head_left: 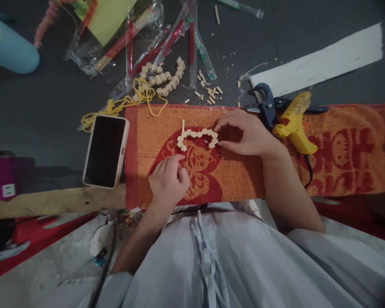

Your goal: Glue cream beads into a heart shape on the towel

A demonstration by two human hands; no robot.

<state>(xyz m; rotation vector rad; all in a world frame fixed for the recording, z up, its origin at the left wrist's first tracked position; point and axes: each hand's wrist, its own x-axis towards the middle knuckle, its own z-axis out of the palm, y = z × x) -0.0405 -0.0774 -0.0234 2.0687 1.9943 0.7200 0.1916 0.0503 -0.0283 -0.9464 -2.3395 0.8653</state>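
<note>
A curved, wavy piece made of short pale wooden sticks glued side by side (197, 134) lies on an orange and red towel (240, 179). One longer stick (183, 126) stands out at its left end. My right hand (248, 133) has thumb and index finger at the right end of the piece, one above the other, gripping its edge. Just below the piece, my left hand (169, 179) rests on the towel with its fingers curled in, and nothing shows in it.
A yellow glue gun (297, 124) and blue-handled cutters (267, 105) lie to the right. At left is a phone (105, 151). Beyond the towel are more stick pieces (171, 81), yellow cord (122, 105), cut stick bits (211, 94), plastic tubes and a white strip (321, 60).
</note>
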